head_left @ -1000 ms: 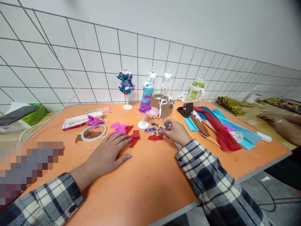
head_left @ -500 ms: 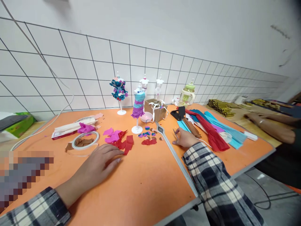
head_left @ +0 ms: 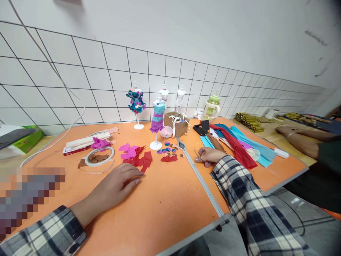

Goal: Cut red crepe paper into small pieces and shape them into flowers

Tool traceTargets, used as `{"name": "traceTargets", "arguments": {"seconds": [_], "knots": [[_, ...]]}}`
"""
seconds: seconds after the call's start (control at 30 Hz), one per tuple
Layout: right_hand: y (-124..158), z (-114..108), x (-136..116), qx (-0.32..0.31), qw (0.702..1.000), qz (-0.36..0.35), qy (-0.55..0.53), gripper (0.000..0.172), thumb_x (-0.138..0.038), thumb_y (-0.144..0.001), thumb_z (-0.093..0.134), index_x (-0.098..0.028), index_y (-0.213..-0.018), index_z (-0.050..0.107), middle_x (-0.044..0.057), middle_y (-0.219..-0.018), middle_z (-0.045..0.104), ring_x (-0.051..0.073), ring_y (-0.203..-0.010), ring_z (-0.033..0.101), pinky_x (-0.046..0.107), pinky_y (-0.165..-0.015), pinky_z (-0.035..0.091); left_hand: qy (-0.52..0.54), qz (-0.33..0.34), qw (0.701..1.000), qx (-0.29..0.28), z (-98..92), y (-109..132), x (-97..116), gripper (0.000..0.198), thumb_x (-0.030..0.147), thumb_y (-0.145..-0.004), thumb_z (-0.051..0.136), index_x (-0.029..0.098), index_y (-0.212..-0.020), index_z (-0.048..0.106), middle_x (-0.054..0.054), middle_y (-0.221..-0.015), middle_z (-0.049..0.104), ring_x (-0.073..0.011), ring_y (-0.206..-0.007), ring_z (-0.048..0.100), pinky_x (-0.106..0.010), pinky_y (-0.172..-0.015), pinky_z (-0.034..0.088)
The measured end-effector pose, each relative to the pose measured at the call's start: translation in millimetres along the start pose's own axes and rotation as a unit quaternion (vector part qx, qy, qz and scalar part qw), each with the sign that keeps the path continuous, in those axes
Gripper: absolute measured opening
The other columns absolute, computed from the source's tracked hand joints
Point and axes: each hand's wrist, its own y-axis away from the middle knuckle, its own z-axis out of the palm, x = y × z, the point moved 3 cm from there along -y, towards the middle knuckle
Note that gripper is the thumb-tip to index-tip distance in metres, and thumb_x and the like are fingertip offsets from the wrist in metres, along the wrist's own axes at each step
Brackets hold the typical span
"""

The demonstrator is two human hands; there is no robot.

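Note:
My left hand (head_left: 117, 185) rests on the orange table with its fingers stretched out, the fingertips at the edge of the red crepe paper pieces (head_left: 147, 160). Pink paper scraps (head_left: 129, 152) lie just beyond. My right hand (head_left: 210, 155) is closed around a thin, pointed metal tool (head_left: 197, 153); its exact kind is hard to make out. Between the hands, farther back, stands a small mannequin (head_left: 158, 115) wrapped in blue and purple paper. Shiny sequins (head_left: 167, 151) and a scalloped red paper strip (head_left: 169, 159) lie in front of it.
A ring of white tape (head_left: 99, 156) lies left. Behind are a decorated mannequin (head_left: 136, 101), a pink bowl (head_left: 166, 132), a cardboard box (head_left: 179, 126) and a green-lidded bottle (head_left: 212, 106). Crepe strips (head_left: 239, 149) spread right. Another person's arms (head_left: 298, 137) rest on the neighbouring table.
My right hand has turned slightly and drawn a little to the left with the pointed tool. My left hand stays by the red paper. The view has shifted slightly.

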Motion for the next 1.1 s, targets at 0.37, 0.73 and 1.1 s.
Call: {"name": "traceTargets", "arguments": {"seconds": [0.37, 0.73, 1.1], "knots": [[5, 7, -5, 0.04, 0.998, -0.035, 0.029, 0.046, -0.037, -0.071, 0.088, -0.021, -0.079, 0.046, -0.005, -0.053, 0.062, 0.008, -0.041, 0.053, 0.017, -0.041, 0.04, -0.038, -0.073, 0.994, 0.069, -7.4, -1, -10, 0.034, 0.044, -0.095, 0.049, 0.027, -0.106, 0.077, -0.009, -0.104, 0.078, -0.0312, -0.101, 0.069, -0.045, -0.091, 0.053], [4, 12, -3, 0.082, 0.993, -0.036, 0.08, 0.039, -0.039, -0.077, 0.082, -0.022, -0.079, 0.047, -0.006, -0.05, 0.057, 0.008, -0.039, 0.046, 0.019, -0.04, 0.035, -0.179, -0.098, 0.976, 0.075, -17.1, 0, -68, 0.048, 0.042, -0.095, 0.043, 0.022, -0.13, 0.069, -0.013, -0.141, 0.065, -0.042, -0.129, 0.055, -0.059, -0.108, 0.04], [16, 19, -19, 0.103, 0.974, -0.128, 0.156, 0.034, -0.037, -0.071, 0.082, -0.02, -0.069, 0.052, -0.005, -0.06, 0.056, 0.009, -0.056, 0.048, 0.022, -0.052, 0.033, -0.234, -0.13, 0.964, -0.001, -25.2, -3, -50, 0.049, 0.041, -0.097, 0.037, 0.018, -0.103, 0.079, -0.015, -0.104, 0.08, -0.038, -0.099, 0.071, -0.051, -0.088, 0.05]]}}
